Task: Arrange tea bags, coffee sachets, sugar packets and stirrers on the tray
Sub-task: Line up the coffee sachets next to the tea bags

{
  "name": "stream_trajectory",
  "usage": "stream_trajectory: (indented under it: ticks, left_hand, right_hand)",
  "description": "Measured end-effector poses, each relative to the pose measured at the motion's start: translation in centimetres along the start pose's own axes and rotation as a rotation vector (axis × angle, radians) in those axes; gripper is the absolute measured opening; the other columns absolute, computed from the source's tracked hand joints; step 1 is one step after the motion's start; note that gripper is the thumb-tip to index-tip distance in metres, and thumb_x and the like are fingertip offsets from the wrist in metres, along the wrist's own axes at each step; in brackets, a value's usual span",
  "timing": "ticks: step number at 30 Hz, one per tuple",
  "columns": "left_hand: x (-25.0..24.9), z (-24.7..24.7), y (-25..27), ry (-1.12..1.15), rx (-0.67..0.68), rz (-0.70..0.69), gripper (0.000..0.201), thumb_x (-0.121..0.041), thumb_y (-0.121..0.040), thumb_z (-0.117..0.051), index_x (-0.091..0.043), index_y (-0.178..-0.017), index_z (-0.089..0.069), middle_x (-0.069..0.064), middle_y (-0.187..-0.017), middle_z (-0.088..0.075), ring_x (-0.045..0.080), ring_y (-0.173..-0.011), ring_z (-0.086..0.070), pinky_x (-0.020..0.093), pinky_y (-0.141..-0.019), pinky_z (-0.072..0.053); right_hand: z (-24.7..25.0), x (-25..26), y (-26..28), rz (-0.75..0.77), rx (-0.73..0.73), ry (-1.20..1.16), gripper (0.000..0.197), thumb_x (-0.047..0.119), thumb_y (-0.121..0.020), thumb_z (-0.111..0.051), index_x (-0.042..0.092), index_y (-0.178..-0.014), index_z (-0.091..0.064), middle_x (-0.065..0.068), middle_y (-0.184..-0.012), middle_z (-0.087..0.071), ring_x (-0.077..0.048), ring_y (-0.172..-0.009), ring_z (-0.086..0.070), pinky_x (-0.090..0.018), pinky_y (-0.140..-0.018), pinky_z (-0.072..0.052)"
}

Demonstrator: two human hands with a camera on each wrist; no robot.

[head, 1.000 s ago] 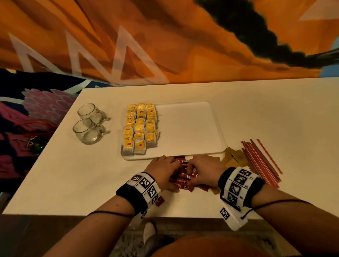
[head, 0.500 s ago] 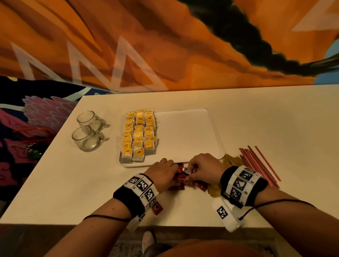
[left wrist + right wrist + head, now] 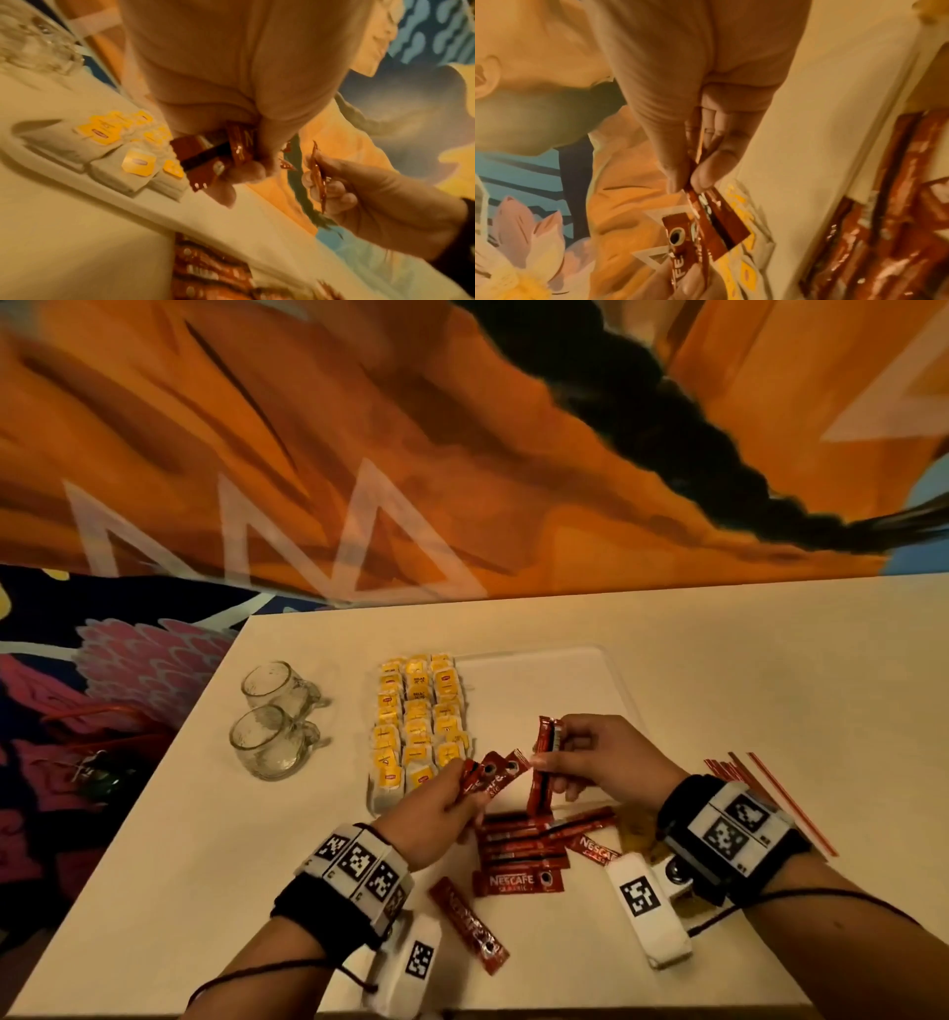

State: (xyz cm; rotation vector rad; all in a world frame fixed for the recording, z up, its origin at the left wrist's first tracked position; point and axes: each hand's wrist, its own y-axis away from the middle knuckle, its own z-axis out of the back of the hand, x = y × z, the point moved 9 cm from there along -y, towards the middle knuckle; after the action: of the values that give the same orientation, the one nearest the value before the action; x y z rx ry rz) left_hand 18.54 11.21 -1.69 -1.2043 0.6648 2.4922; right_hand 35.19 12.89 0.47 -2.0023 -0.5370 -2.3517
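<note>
My left hand (image 3: 462, 788) pinches a small fan of red coffee sachets (image 3: 494, 770) just above the table. My right hand (image 3: 552, 775) grips a few more sachets (image 3: 543, 752) upright beside it; the right wrist view shows thumb and fingers (image 3: 706, 174) pinching them. More sachets (image 3: 524, 845) lie piled on the table under both hands, and one sachet (image 3: 467, 924) lies apart nearer me. The white tray (image 3: 554, 680) holds rows of yellow-tagged tea bags (image 3: 418, 721) on its left side. Red stirrers (image 3: 760, 788) and yellowish sugar packets (image 3: 637, 829) lie right of the pile.
Two glass mugs (image 3: 277, 690) (image 3: 267, 744) stand left of the tray. The tray's right part is bare. The table's near edge runs just behind my wrists, and a painted wall rises behind the table.
Both hands have risen from the sachet pile on the table, each taking sachets up with it. The pile below them now shows.
</note>
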Motion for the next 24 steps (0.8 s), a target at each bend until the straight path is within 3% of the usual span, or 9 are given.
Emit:
stream_trajectory:
  ticks: [3,6,10,14,16,18,22,24]
  left_hand:
    - [1.2,2.2,0.4,0.238,-0.09,0.114,0.015,-0.022,-0.102,-0.039,-0.013,-0.106,-0.051,-0.003,-0.073,-0.05,0.012,-0.057,-0.051,0.018,-0.045,-0.037]
    - [1.6,4.7,0.6,0.492,-0.17,0.164,0.02,-0.028,-0.098,-0.049,-0.009,-0.095,-0.054,-0.002,-0.06,-0.048,0.014,-0.052,-0.047,0.024,-0.051,-0.04]
    - [1.7,6.6,0.7,0.587,-0.23,0.15,0.024,-0.035,-0.089,-0.063,-0.015,-0.077,-0.057,-0.008,-0.042,-0.044,0.011,-0.039,-0.042,0.026,-0.052,-0.038]
    - [2.4,6.9,0.7,0.731,-0.206,0.211,0.034,-0.04,-0.085,-0.065,-0.007,-0.084,-0.067,-0.006,-0.041,-0.036,0.013,-0.036,-0.035,0.023,-0.045,-0.033]
    - [2.6,7.3,0.5,0.787,-0.215,0.213,0.028,-0.038,-0.08,-0.07,-0.01,-0.08,-0.067,-0.005,-0.045,-0.031,0.012,-0.038,-0.031,0.022,-0.043,-0.031]
    - [3.1,7.9,0.2,0.827,-0.259,0.208,0.021,-0.03,-0.077,-0.075,-0.017,-0.068,-0.061,-0.005,-0.048,-0.032,0.011,-0.04,-0.029,0.023,-0.043,-0.029]
    - [4.1,9.1,-0.3,0.843,-0.36,0.217,0.018,-0.026,-0.076,-0.077,-0.014,-0.071,-0.065,-0.005,-0.046,-0.038,0.012,-0.039,-0.034,0.024,-0.046,-0.031]
    - [4.5,9.5,-0.7,0.837,-0.408,0.216,0.018,-0.026,-0.076,-0.077,-0.016,-0.069,-0.065,-0.007,-0.045,-0.04,0.011,-0.04,-0.036,0.025,-0.048,-0.033]
  right_hand:
    - [-1.0,1.6,-0.3,0.068,-0.016,-0.108,0.019,0.002,-0.079,-0.074,0.001,-0.096,-0.065,-0.014,-0.074,-0.068,-0.022,-0.06,-0.065,-0.028,-0.057,-0.056]
    - [-2.2,3.1,-0.7,0.136,-0.037,-0.177,0.015,-0.004,-0.076,-0.074,-0.002,-0.086,-0.063,-0.016,-0.077,-0.068,-0.027,-0.069,-0.068,-0.031,-0.067,-0.059]
    - [-3.7,5.0,-1.1,0.275,-0.085,-0.108,0.019,-0.003,-0.067,-0.081,0.001,-0.079,-0.066,-0.015,-0.084,-0.072,-0.024,-0.079,-0.07,-0.027,-0.075,-0.057]
    - [-5.5,6.6,-1.7,0.422,-0.065,-0.07,0.022,-0.002,-0.063,-0.084,0.009,-0.073,-0.068,-0.012,-0.088,-0.071,-0.02,-0.085,-0.07,-0.023,-0.077,-0.054]
    - [-6.1,6.8,-2.1,0.458,-0.05,-0.07,0.021,-0.003,-0.064,-0.083,0.007,-0.074,-0.068,-0.014,-0.09,-0.07,-0.02,-0.088,-0.07,-0.024,-0.077,-0.054]
    - [-6.5,6.8,-2.5,0.457,-0.04,-0.063,0.022,-0.002,-0.063,-0.084,0.003,-0.078,-0.068,-0.014,-0.093,-0.07,-0.021,-0.091,-0.07,-0.025,-0.079,-0.054]
    - [-6.5,6.3,-3.5,0.323,-0.085,-0.008,0.041,0.012,-0.061,-0.089,0.014,-0.097,-0.069,-0.004,-0.096,-0.073,-0.018,-0.09,-0.071,-0.03,-0.08,-0.058]
    - [-6.1,6.0,-4.0,0.273,-0.152,0.052,0.04,0.015,-0.064,-0.088,0.018,-0.101,-0.071,-0.002,-0.095,-0.073,-0.015,-0.085,-0.071,-0.031,-0.077,-0.059]
